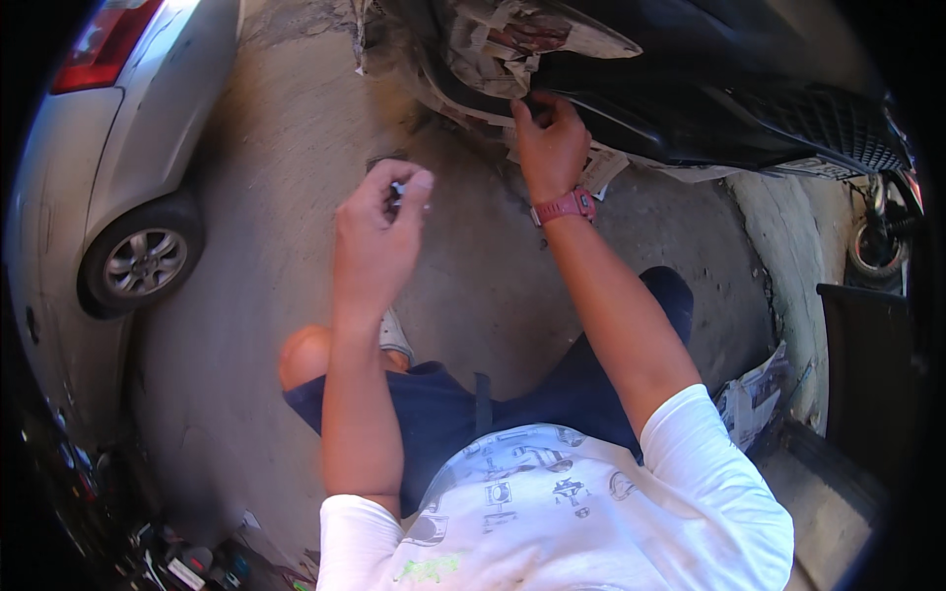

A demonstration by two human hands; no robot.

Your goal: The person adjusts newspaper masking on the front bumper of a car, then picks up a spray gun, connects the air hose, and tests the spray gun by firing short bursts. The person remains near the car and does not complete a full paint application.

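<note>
My left hand (379,222) is raised over the floor, its fingers curled toward the thumb. A small pale thing shows between them, too small to name. Farther forward, my right hand (554,148) is at the lower edge of a dark car bumper (670,128), thumb and fingers bent together. What its fingertips hold, if anything, is hidden. Just beyond those fingertips, newspaper (567,37) covers part of the car around the wheel arch. More paper (606,169) hangs under the bumper beside my right wrist, which wears a red watch (567,207).
A silver car (148,128) with its wheel (143,261) stands at the left. Crumpled newspaper (754,399) lies at the right by a dark panel (862,374). A motorbike wheel (875,246) shows at the far right. Assorted clutter (192,566) sits at the lower left.
</note>
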